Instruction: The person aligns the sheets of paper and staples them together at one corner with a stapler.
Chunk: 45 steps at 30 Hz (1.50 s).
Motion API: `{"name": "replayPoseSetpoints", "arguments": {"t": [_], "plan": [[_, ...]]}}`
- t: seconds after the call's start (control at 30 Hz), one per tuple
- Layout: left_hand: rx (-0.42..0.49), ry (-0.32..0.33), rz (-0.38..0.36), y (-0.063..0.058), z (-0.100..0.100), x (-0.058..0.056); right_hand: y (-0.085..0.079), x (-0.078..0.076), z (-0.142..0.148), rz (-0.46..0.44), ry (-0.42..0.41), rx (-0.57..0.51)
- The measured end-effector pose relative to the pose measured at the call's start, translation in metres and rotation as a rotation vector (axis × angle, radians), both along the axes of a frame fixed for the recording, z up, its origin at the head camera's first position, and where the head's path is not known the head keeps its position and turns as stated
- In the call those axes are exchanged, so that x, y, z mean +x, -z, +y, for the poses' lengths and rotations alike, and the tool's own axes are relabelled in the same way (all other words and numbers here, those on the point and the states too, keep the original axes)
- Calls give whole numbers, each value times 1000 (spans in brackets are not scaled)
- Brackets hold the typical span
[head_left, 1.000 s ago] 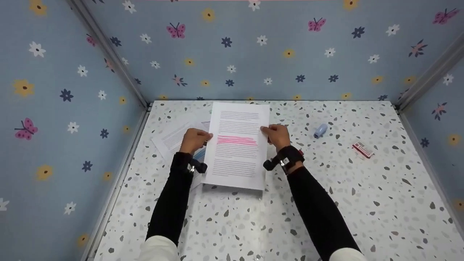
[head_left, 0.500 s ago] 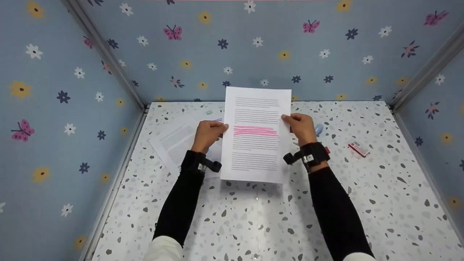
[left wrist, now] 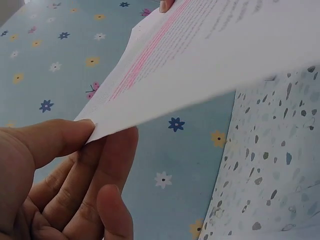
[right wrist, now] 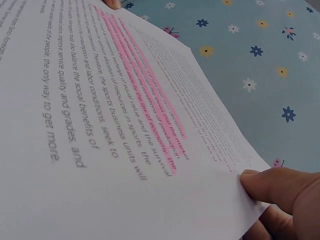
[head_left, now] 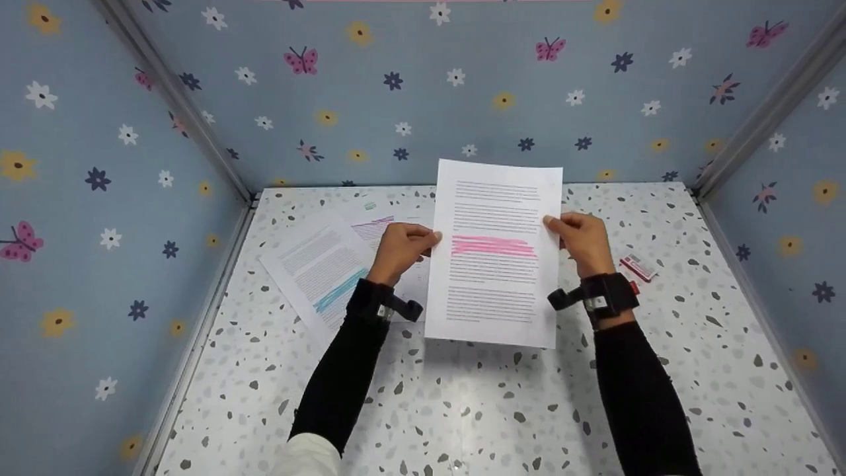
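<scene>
Both hands hold up a printed sheet of paper (head_left: 492,291) with a band of pink highlighter across its text. At the sheet's left edge, my left hand (head_left: 404,251) pinches it between thumb and fingers. My right hand (head_left: 583,239) pinches the opposite edge, its thumb lying on the printed face in the right wrist view. The sheet is raised off the table, tilted toward the head camera. Behind and left of it lie other printed sheets: one with a blue highlighted band (head_left: 317,264), another with purple marking (head_left: 373,228), partly covered by the left hand and the raised sheet.
A small red and white packet, perhaps an eraser (head_left: 638,268), lies right of the right hand. A small green mark or item (head_left: 370,206) shows near the table's back edge. The speckled table (head_left: 476,410) is bounded by flowered blue walls (head_left: 423,86).
Both hands have carried the pink-highlighted sheet to the right and closer to the camera, uncovering more of the sheets at left. The light-blue item at right is now hidden behind the right hand.
</scene>
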State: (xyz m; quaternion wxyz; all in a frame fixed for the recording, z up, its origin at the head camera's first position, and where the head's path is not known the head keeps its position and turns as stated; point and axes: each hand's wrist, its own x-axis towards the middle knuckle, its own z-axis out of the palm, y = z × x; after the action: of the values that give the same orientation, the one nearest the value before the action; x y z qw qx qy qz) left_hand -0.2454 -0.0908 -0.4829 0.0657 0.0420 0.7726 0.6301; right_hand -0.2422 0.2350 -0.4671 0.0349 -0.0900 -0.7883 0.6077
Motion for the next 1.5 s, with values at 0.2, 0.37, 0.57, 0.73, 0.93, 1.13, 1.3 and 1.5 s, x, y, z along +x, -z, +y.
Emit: {"name": "replayPoseSetpoints", "arguments": {"t": [0.2, 0.37, 0.57, 0.73, 0.93, 1.13, 1.3, 1.5], "plan": [[0, 67, 0, 8, 17, 1, 3, 7, 20, 2, 25, 41], [-5, 102, -30, 22, 28, 7, 18, 14, 32, -38, 42, 77], [-39, 108, -90, 44, 37, 17, 42, 22, 42, -114, 31, 111], [-54, 126, -105, 58, 46, 20, 58, 29, 51, -150, 45, 142], [-137, 121, -142, 78, 54, 26, 75, 33, 54, -178, 33, 170], [-304, 96, -157, 97, 59, 30, 98, 37, 52, -196, 37, 242], [-405, 99, -179, 106, 61, 33, 119, 39, 51, -193, 27, 294], [-477, 100, -189, 114, 61, 36, 131, 40, 50, -196, 9, 346]]}}
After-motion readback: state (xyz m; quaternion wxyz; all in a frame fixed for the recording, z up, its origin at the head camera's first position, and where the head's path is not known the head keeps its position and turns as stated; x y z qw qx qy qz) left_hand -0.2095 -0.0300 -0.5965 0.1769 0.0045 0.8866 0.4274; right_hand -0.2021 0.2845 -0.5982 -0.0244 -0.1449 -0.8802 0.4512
